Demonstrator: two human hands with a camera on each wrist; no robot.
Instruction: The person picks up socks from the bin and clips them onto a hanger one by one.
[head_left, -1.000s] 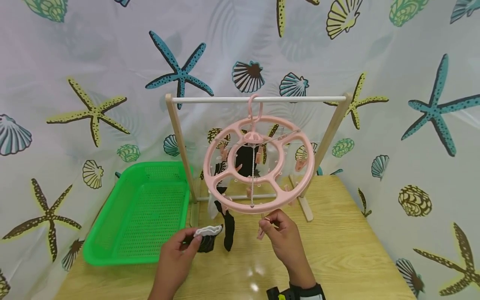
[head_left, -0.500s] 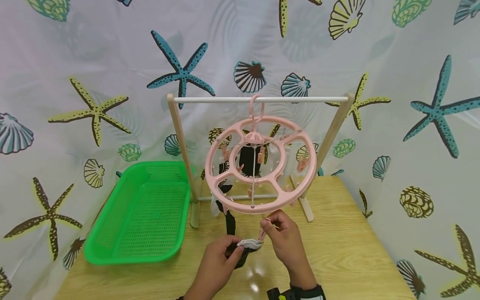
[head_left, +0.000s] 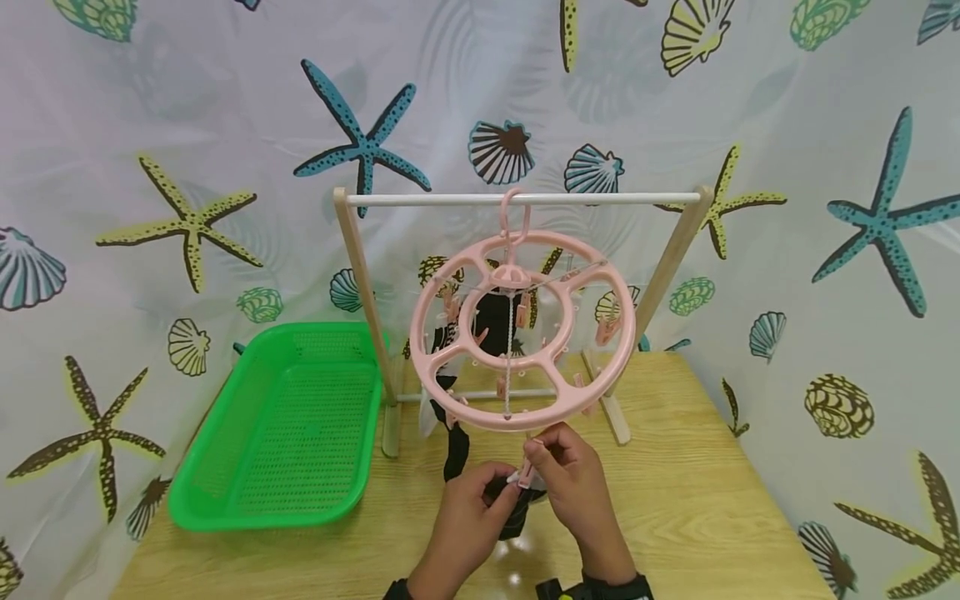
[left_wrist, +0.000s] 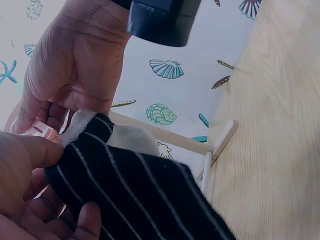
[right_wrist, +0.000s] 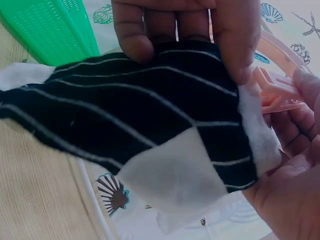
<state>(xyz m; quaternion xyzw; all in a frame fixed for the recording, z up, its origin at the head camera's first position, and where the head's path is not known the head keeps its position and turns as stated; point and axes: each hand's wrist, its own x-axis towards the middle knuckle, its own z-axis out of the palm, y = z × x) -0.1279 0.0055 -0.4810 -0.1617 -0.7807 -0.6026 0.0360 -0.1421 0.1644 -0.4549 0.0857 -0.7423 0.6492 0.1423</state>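
Note:
A black sock with thin white stripes and white heel and cuff [right_wrist: 135, 100] hangs from my left hand [head_left: 472, 510], pinched near its white cuff. My right hand [head_left: 573, 477] holds a pink clothespin [head_left: 527, 473] by its upper end, below the near rim of a round pink drying hanger [head_left: 480, 414]. The clothespin's lower end is right at the sock's cuff, as the right wrist view also shows. Both hands are close together, and in the head view the left fingers hide part of the sock.
The hanger hooks over a white rod [head_left: 435, 200] on a wooden stand. Dark and white socks hang from it, one black sock [head_left: 456, 452] just behind my left hand. More pink clothespins [head_left: 606, 332] dangle from the rings. A green basket [head_left: 288, 517] stands left on the wooden table [head_left: 712, 500].
My left hand has carried the striped sock rightward from beside the basket to the clothespin, where its cuff now meets the clip. My right hand has stayed nearly in place, holding the clothespin.

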